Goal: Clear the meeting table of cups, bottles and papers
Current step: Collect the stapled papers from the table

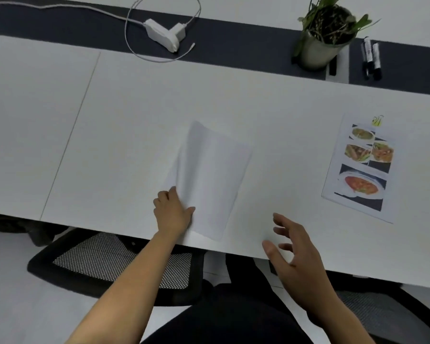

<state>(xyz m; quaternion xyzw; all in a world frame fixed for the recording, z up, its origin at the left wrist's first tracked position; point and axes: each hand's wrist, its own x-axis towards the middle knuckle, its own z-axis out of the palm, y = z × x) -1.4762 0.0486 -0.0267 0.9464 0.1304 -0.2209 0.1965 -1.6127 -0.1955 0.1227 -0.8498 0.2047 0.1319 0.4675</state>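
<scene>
While the blank sheet [209, 180] is pinched by the left hand [173, 212] | right hand [296, 254] is held open, empty | photo sheet [360, 167], far right, is not yet collected.

Left grip [173, 212] and right grip [293, 247] are bare, as are both forearms [124, 281] up to the near edge; a plain black garment [233, 316] covers the lap between them.

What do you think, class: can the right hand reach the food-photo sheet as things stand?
Probably yes: the right hand is open and empty, with only bare table between it and the food-photo sheet.
</scene>
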